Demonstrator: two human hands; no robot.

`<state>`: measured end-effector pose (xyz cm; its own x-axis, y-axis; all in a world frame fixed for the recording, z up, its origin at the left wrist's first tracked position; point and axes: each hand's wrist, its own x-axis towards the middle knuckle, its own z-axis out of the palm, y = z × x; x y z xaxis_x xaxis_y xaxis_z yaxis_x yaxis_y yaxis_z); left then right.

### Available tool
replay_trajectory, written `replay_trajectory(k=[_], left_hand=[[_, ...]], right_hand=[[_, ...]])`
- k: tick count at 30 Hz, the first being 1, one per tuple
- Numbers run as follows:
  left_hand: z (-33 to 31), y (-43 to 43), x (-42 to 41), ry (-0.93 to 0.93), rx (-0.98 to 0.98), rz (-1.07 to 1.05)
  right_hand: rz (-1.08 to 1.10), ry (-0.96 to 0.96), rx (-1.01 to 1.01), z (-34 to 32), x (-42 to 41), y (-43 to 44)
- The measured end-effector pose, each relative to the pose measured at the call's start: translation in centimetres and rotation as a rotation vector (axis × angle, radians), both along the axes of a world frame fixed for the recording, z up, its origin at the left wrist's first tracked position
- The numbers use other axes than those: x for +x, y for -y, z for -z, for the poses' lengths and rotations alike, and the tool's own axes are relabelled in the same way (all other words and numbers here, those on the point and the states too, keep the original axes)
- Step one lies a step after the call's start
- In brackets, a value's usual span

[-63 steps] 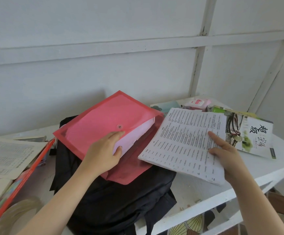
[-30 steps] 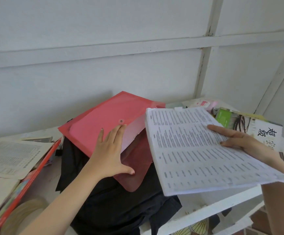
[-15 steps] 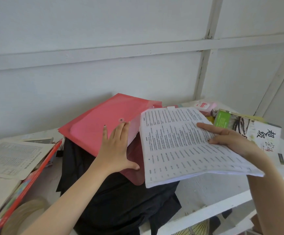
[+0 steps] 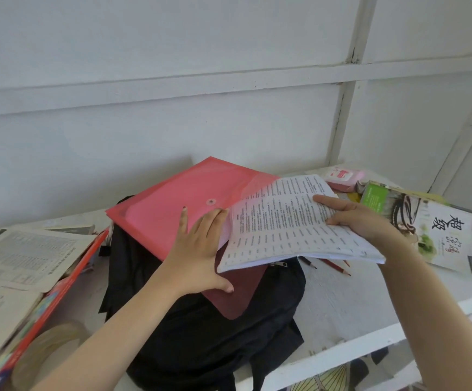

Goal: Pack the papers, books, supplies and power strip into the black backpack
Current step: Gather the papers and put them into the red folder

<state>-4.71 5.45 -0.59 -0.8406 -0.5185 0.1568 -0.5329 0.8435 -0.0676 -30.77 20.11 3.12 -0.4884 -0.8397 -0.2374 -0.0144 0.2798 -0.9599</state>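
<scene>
Papers (image 4: 291, 230): printed stack held over the black backpack (image 4: 201, 334), between the two hands; its left end is at the mouth of the red folder (image 4: 178, 204), far corner under the clear flap.
Axis: long side runs roughly left-right, about flat, left end toward the folder.
Right hand (image 4: 361, 218): pinches the stack's right part, index and thumb on top, other fingers hidden.
Left hand (image 4: 198, 249): fingers straight and spread, flat on the folder, touching the stack's left edge.
Folder: lies on the backpack, on the white table (image 4: 342, 306).
Around: green-covered book (image 4: 437, 230), pencils (image 4: 339, 268) right; open books (image 4: 23, 255) left.
</scene>
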Motion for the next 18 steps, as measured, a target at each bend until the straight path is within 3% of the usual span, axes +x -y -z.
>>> replay_trajectory(k=[7,18], left_hand=[[-0.8,-0.1,0.9,-0.036,0.073,0.054],[-1.0,0.0,1.6,-0.142,0.183,0.091]], right_hand=[[0.174,0.16,-0.168,1.1,2.8,1.2],[0.287,0.237,-0.33,3.2,3.9,2.1]])
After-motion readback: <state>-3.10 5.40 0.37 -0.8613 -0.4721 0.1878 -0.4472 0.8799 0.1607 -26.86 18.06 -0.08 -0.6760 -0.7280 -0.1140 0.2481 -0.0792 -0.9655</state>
